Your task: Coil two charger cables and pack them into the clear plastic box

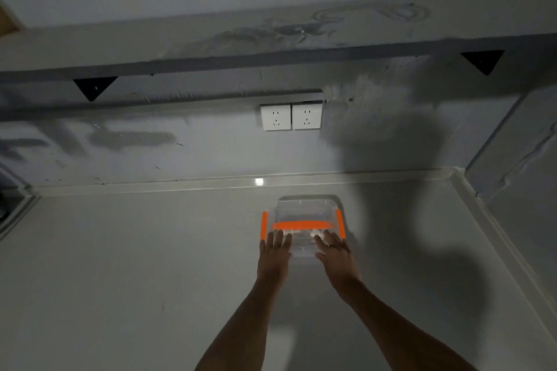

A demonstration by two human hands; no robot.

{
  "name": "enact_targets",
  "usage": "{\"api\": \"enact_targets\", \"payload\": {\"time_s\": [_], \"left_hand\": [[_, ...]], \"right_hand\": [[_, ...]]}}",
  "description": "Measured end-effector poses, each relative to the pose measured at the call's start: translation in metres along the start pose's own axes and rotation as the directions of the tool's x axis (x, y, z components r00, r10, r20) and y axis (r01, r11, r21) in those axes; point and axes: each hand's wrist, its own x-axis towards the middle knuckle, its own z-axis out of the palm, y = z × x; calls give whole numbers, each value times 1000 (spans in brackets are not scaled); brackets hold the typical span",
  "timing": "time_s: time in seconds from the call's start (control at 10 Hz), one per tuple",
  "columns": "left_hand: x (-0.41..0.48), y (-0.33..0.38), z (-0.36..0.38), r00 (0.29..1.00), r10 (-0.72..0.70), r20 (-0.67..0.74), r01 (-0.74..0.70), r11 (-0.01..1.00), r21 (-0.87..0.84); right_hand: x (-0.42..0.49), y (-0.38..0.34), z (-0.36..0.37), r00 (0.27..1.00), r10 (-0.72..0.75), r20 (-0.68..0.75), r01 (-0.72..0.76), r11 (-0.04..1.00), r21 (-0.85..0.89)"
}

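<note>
A clear plastic box (304, 211) with orange clips on its left, right and front sides stands on the grey counter, right of centre. My left hand (275, 248) lies flat against its near left part, fingers spread. My right hand (334, 250) lies flat against its near right part, fingers apart. Both palms face down and neither hand holds anything. Pale shapes show faintly through the box; I cannot tell whether they are the cables. No loose cable is in view.
The grey counter (135, 265) meets a grey wall behind and a side wall on the right. Two white wall sockets (291, 116) sit above the box. A shelf (211, 45) on black brackets runs overhead.
</note>
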Motion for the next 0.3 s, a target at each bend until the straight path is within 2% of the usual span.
{"api": "enact_targets", "payload": {"time_s": [0.1,0.2,0.3], "left_hand": [[-2,6,-19,996,2,85,-3,1000,17],[8,2,-46,982,93,166,-102,993,52],[16,-8,-62,975,71,211,-77,997,20]], "right_hand": [[-1,-3,-12,999,-38,19,37,999,31],[2,-8,-39,993,-20,118,13,998,59],[5,-6,-58,982,-72,175,47,989,140]]}}
